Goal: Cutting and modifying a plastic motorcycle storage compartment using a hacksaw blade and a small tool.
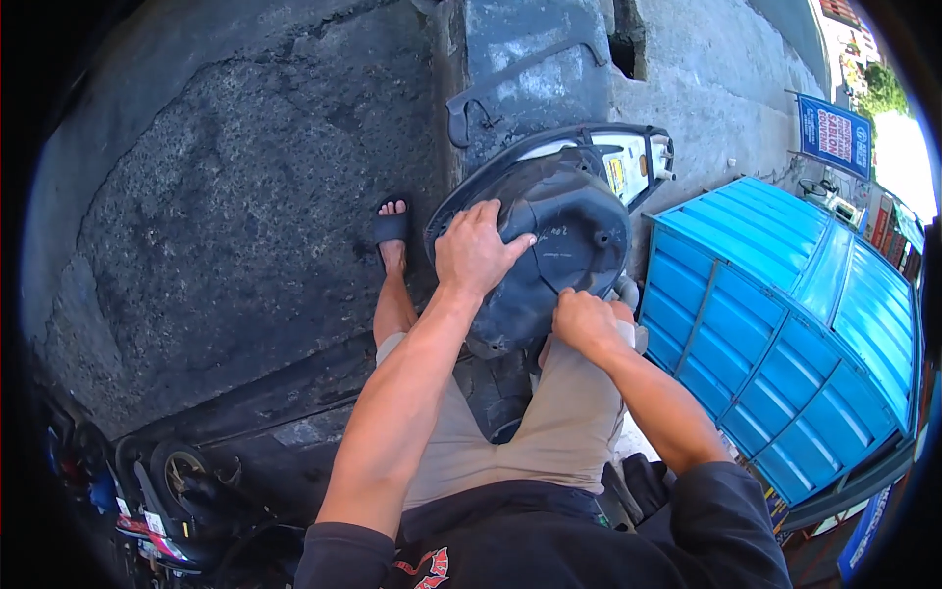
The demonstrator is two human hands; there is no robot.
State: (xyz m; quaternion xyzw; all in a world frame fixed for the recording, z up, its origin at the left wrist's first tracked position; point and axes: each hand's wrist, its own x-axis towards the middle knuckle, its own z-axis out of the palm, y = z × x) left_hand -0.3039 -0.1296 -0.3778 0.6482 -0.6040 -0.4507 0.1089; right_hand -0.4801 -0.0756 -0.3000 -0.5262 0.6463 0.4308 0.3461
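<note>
In front of my knees is a large black moulded shell (564, 211), rounded and hollowed, that looks like the underside of a motorcycle seat. Faint light marks are scrawled on its surface. My left hand (478, 249) lies on its left part, fingers over the edge and thumb stretched out to the right. Low on its right side, my right hand (587, 322) is closed in a fist against the shell. A thin dark line runs down the shell to that fist; whether it is a cord or a crease is unclear. What the fist holds is hidden.
Behind the shell lies a white panel (628, 162) with a black rim and a yellow sticker. A long dark strip (525, 71) rests on the concrete slab. A blue metal box (770, 314) stands close at right; motorbikes (182, 481) are at lower left. A blue banner (834, 134) hangs at far right.
</note>
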